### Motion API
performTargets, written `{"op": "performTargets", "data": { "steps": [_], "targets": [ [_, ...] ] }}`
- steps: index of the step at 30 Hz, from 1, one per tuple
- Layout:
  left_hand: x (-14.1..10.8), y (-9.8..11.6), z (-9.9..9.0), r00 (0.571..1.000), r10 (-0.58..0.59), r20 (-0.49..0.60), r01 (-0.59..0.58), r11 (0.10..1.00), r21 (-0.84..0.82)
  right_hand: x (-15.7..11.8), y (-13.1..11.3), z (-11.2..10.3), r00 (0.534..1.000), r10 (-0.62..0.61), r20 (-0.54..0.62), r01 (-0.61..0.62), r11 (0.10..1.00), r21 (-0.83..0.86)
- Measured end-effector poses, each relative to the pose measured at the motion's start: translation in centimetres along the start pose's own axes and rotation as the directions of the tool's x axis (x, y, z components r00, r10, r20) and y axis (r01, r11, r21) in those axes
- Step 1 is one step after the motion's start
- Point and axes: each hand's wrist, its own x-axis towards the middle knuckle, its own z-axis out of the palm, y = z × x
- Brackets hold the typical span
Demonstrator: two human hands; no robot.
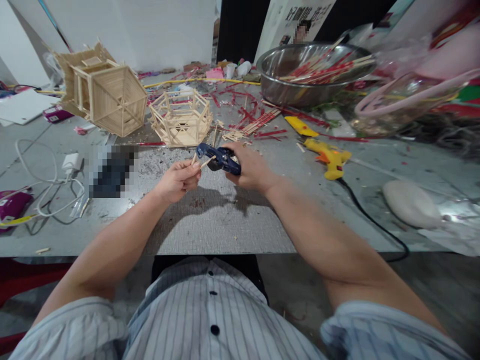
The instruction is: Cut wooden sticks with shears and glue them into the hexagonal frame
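Note:
Thin wooden sticks (206, 162) are pinched between the thumb and fingers of my left hand (180, 179). My right hand (250, 165) is wrapped round a dark blue hand cutter (221, 157), whose head reaches over to the sticks at my left fingertips. Whether its jaws touch a stick is too small to tell. Just beyond my hands stands a hexagonal wooden stick frame (181, 120). To its left a larger stick-built model (108, 95) lies tipped, its hexagonal panelled face turned toward me.
A yellow glue gun (329, 156) with a black cord lies on the right, near a yellow-handled cutter (301, 126). Behind them is a steel basin (268, 80) of sticks. Red-wrapped sticks (258, 120) are strewn mid-table. A white charger (72, 163) and cables lie left.

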Motion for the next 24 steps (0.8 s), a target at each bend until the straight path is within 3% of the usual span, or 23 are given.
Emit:
{"op": "performTargets", "data": {
  "steps": [11,17,24],
  "targets": [
    [-0.1,-0.2,0.5,0.998,-0.062,0.008,0.062,0.997,-0.055,0.2,0.3,-0.3,0.990,-0.138,-0.042,0.138,0.990,-0.001],
    [-0.2,-0.2,0.3,0.997,-0.078,-0.014,0.078,0.997,-0.028,0.3,-0.9,-1.1,0.995,0.014,0.094,-0.010,0.999,-0.048],
    [0.0,-0.2,-0.2,0.998,-0.057,-0.009,0.058,0.998,0.014,0.2,-0.5,-0.9,0.999,-0.007,0.035,0.009,0.998,-0.066]
  ]
}}
